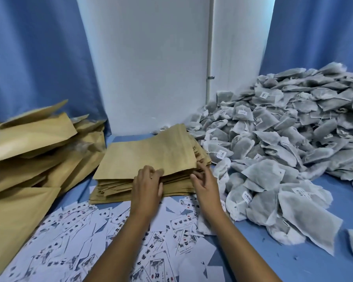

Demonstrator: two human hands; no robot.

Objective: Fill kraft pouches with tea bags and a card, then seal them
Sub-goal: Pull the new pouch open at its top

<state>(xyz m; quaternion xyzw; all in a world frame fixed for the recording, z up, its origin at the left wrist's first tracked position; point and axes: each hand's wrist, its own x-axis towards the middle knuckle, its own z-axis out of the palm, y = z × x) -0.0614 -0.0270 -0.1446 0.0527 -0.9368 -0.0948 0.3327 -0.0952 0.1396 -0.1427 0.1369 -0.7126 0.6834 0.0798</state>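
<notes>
A stack of flat kraft pouches [149,157] lies in the middle of the blue table. My left hand [148,186] grips the near edge of the top pouch, thumb on top, lifting it slightly. My right hand [204,183] touches the stack's near right corner with its fingers spread among the pouch edges. A large heap of grey tea bags [283,143] fills the right side. Loose white printed cards [86,241] are scattered over the table in front of the stack, under my forearms.
A pile of filled kraft pouches [35,151] is stacked at the left, with one large pouch [14,224] at the near left edge. Blue curtains and a white wall close off the back. Bare blue tabletop [293,261] shows at the near right.
</notes>
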